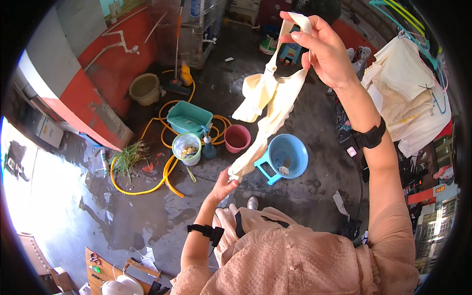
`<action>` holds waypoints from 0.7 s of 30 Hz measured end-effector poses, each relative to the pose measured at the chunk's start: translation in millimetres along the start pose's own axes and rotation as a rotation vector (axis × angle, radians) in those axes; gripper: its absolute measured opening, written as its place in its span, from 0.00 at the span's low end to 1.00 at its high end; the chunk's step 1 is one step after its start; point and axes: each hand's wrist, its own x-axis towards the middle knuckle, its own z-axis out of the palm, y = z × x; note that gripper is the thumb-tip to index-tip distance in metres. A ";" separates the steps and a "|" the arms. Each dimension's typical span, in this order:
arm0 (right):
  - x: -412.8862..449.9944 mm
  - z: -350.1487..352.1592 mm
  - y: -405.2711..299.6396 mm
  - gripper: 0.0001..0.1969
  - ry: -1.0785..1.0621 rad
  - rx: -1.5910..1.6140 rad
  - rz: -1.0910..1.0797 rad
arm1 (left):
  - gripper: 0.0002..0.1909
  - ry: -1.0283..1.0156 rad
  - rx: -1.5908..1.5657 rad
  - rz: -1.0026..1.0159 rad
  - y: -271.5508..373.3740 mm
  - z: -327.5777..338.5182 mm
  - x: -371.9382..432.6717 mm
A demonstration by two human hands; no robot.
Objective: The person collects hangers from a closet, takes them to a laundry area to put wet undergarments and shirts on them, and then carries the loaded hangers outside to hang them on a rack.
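A cream bra (274, 97) with lace-like edging hangs stretched on a slant in front of me. My right hand (326, 55), raised high, holds its shoulder strap looped over the fingers. Lower down, my left hand (223, 187) grips the other end of the bra near my waist. Beneath the bra is a round blue plastic basin (297, 162) with a blue frame at its left side; something small and pale lies inside.
Left of the basin are a maroon bucket (238, 138), a teal tub (190, 116), a lined waste bin (187, 149) and a pump bottle (209, 147). A yellow hose (142, 192) coils across the wet floor. Pale clothes (402, 88) hang at right. A wooden table (101, 265) stands lower left.
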 end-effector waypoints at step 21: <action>-45.2 -110.4 52.9 0.13 0.417 -1.225 -0.195 | 0.18 -0.103 -0.248 0.033 274.7 -11.0 43.0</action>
